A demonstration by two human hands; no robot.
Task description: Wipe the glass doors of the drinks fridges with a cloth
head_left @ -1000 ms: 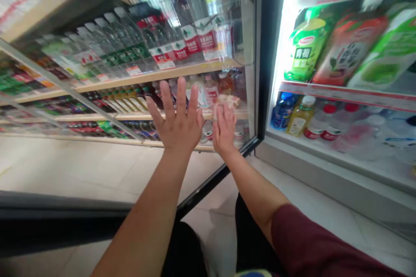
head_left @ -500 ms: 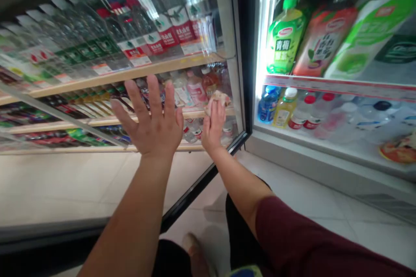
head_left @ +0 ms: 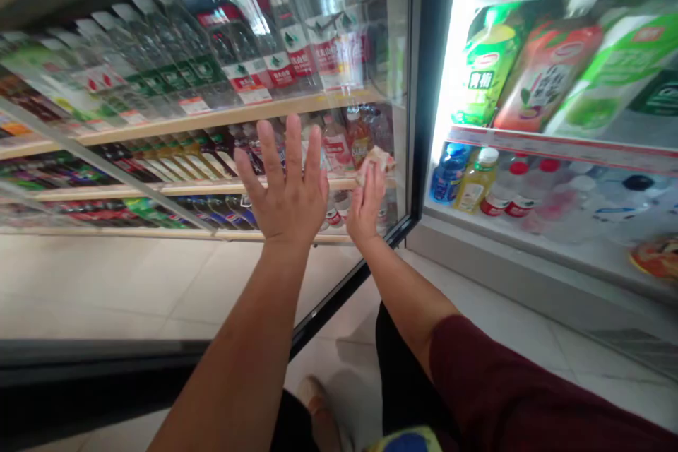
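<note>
A glass cooler door (head_left: 328, 307) with a dark frame stands swung out in front of me. My left hand (head_left: 289, 198) is held flat, fingers spread, at the glass; whether the palm presses on it I cannot tell. To its right, lower on the arm's reach, my right hand (head_left: 367, 206) holds a crumpled pale cloth (head_left: 376, 157) with reddish patches against the pane near the door's hinge-side frame. The fingers lie over the cloth and hide part of it.
Right of the door, the lit cooler (head_left: 450, 219) holds large juice bottles (head_left: 487, 70) above smaller bottles (head_left: 477, 180). Through the glass, wooden shelves (head_left: 227, 113) carry rows of drink bottles (head_left: 174, 49). Pale floor tiles (head_left: 106, 282) and my shoe (head_left: 318, 402) show below.
Both hands, the door and the shelves appear shifted right in view. My right hand stays on the cloth at the glass, and my left hand remains spread.
</note>
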